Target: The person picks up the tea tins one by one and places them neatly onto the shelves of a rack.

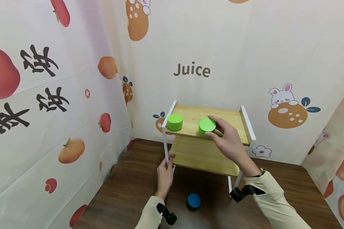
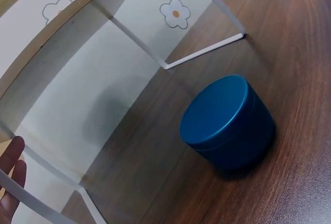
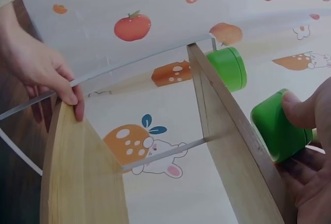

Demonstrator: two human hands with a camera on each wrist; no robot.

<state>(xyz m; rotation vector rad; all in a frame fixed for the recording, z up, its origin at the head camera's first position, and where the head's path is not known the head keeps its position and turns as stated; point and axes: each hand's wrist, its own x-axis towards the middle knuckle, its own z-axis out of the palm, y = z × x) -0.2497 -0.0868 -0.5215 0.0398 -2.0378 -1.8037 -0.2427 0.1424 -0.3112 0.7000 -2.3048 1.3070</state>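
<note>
free gap between green cylinders [image 1: 175,122], white side frames [image 1: 247,123] barring upper shelf [image 1: 196,112] ends

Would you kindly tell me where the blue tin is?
In the head view, the blue tin stands on the brown tabletop near bottom centre, below the rack's shelves, right of the left hand.

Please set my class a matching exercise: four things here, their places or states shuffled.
Things
1. Shiny blue round container
2. Unheld bright green cylinder
3. Left hand
4. Right hand

Matches
A. Gripping the other bright green cylinder
B. At the left end of the pale wooden lower shelf
C. On the brown wood-grain table
D. On the wooden upper shelf

Pairs: 1-C; 2-D; 3-B; 4-A
</note>
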